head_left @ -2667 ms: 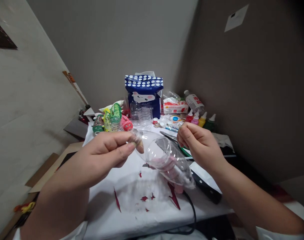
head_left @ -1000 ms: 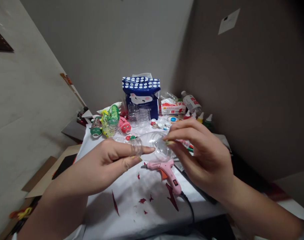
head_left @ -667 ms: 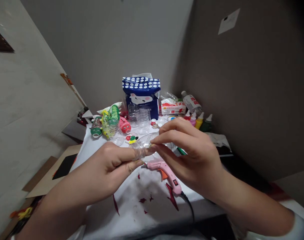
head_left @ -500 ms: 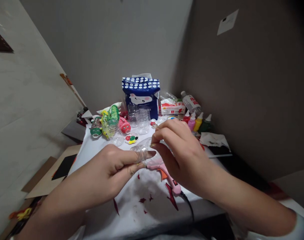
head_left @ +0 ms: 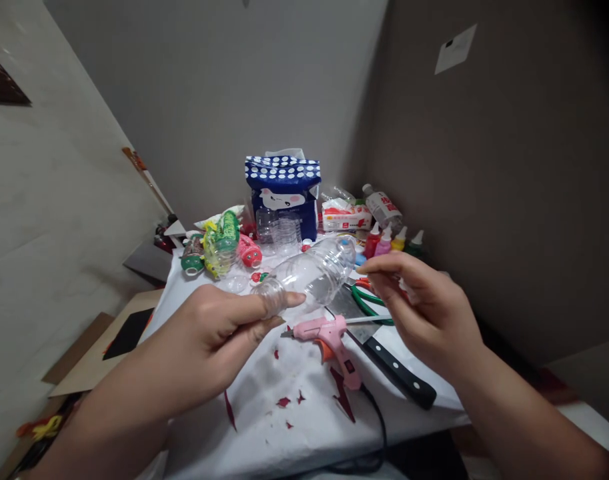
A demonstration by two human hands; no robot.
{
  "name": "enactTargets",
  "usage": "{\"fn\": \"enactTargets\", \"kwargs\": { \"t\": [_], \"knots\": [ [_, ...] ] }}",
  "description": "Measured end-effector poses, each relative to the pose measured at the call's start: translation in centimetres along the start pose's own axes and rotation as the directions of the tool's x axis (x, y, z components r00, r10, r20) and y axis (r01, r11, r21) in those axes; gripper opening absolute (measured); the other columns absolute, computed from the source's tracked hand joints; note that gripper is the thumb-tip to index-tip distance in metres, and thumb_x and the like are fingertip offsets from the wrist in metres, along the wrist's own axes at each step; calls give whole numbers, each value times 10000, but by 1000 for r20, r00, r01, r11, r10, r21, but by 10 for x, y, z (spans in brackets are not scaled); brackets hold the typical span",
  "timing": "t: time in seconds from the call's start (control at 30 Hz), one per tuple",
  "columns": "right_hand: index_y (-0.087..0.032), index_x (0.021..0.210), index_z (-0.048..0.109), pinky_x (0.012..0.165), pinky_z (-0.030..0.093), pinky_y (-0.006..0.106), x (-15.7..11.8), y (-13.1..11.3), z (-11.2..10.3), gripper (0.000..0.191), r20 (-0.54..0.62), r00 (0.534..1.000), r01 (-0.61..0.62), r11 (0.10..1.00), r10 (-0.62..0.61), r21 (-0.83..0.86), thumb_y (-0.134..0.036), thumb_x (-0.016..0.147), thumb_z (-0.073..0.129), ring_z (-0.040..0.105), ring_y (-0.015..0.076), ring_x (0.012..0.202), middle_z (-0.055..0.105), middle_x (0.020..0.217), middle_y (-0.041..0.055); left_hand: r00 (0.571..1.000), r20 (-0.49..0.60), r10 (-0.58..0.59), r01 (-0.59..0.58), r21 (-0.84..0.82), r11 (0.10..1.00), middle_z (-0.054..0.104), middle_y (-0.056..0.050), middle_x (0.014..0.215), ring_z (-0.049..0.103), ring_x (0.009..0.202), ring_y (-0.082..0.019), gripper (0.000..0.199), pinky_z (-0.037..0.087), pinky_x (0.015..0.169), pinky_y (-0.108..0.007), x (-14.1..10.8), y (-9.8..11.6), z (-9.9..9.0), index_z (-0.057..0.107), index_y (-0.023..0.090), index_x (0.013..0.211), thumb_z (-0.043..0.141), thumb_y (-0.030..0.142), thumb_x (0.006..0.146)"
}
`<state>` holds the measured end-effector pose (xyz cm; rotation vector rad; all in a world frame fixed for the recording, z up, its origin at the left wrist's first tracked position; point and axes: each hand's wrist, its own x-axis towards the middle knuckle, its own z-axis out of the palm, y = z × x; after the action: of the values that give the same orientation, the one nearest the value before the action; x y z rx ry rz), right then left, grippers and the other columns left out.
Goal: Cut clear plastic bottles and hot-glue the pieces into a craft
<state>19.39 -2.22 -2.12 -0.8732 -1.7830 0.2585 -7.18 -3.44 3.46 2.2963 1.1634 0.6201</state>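
Above the middle of the desk [head_left: 264, 427], the left hand [head_left: 219, 333] is holding a clear plastic bottle [head_left: 309, 273] by its neck, the grip closed with thumb and forefinger pinching the threaded mouth. The bottle is lying nearly level in the air, base pointing away and slightly up, clear of the desk, apparently so that its body is staying exposed. It is showing no liquid; whether its far end is whole cannot be told.

The right hand [head_left: 429, 307] is hovering just beside the bottle's base, not touching it. Its fingers are curled loosely with thumb and forefinger drawn near each other; whether this grip is pinching anything small cannot be told.

Directly below the bottle, a pink hot glue gun [head_left: 329, 337] is lying on its side on the white desk cover, nozzle pointing left, its black cord trailing off the near edge. A black-handled knife [head_left: 384, 363] is lying just beside it, blade running under the bottle. Green-handled scissors [head_left: 367, 300] are resting near the right hand. Red paper scraps [head_left: 291, 403] are lying scattered on the cover.

At the rear, a blue dotted tissue pack [head_left: 283, 187] is standing upright with white tissue showing at its top. In front of it, stacked clear plastic cups [head_left: 283, 233] are appearing empty. Small paint bottles [head_left: 391, 241] are standing in a row to the right, holding red, pink, yellow and green colour. Decorated bottles [head_left: 221, 243] are lying to the left
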Motion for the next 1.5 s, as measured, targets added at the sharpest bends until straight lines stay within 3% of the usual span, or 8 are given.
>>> {"fn": "enactTargets", "kwargs": {
  "t": [0.1, 0.2, 0.33, 0.47, 0.67, 0.83, 1.33, 1.5],
  "knots": [
    [-215, 1274, 526, 994, 428, 385, -2, -6, 3, 376, 83, 980, 187, 978, -180, -89, -157, 907, 585, 524, 234, 1160, 547, 1205, 105, 981, -26, 193, -186, 163, 969, 609, 10, 559, 485, 463, -95, 299, 383, 489, -202, 2, 2, 6, 740, 216, 1094, 518, 198, 896],
    [-151, 1438, 351, 1124, 321, 465, 0, -9, 14, 693, 211, 930, 339, 923, -300, -183, -289, 852, 695, 377, 289, 1351, 439, 1416, 174, 961, -27, 275, -258, 269, 928, 619, -4, 577, 528, 505, -104, 276, 418, 535, -204, 3, 8, 11, 748, 198, 972, 481, 189, 903],
    [-129, 1405, 384, 1115, 283, 530, 1, -4, 30, 627, 216, 903, 423, 853, -371, -307, -243, 861, 673, 483, 277, 1256, 545, 1334, 159, 969, -7, 245, -230, 318, 920, 622, -6, 595, 545, 534, -114, 286, 435, 547, -209, -2, 17, 10, 726, 205, 814, 458, 213, 913],
    [-151, 1321, 477, 1060, 346, 534, -4, 0, 36, 470, 138, 885, 463, 815, -444, -347, -157, 869, 606, 528, 259, 1165, 563, 1229, 128, 989, 53, 135, -145, 305, 941, 585, 40, 600, 527, 556, -103, 191, 417, 537, -192, -9, 20, 5, 722, 241, 990, 589, 255, 853],
    [-262, 1252, 566, 1023, 380, 521, -13, -5, 42, 393, 19, 866, 439, 742, -500, -506, -172, 880, 652, 463, 239, 1095, 437, 1160, 85, 965, 250, -81, 85, -5, 996, 382, 73, 533, 341, 478, -69, 237, 294, 429, -176, 2, 14, 6, 687, 182, 773, 584, 370, 874],
    [-278, 1267, 579, 1037, 374, 519, -14, -13, 45, 367, 63, 868, 463, 755, -493, -464, -124, 938, 526, 410, 230, 1114, 401, 1145, 82, 976, 206, -74, 101, -125, 987, 465, 36, 558, 421, 544, -90, 424, 370, 502, -181, 9, 12, 9, 697, 158, 731, 427, 395, 956],
    [-357, 1093, 587, 1018, 320, 496, -18, -10, 45, 417, 37, 861, 470, 766, -507, -439, -68, 805, 673, 396, 224, 1126, 401, 1217, 45, 960, 264, -94, 135, -140, 981, 574, 18, 624, 517, 620, -118, 402, 446, 588, -197, 6, 20, 13, 726, 173, 804, 430, 396, 959],
    [-289, 1219, 546, 1034, 287, 520, -16, -17, 31, 407, 196, 878, 476, 839, -437, -263, -188, 842, 660, 423, 245, 1132, 452, 1215, 71, 976, 203, -81, 95, -62, 994, 549, 26, 619, 494, 598, -110, 379, 399, 563, -203, 6, 17, 13, 687, 169, 780, 416, 363, 960]
  ]
}}
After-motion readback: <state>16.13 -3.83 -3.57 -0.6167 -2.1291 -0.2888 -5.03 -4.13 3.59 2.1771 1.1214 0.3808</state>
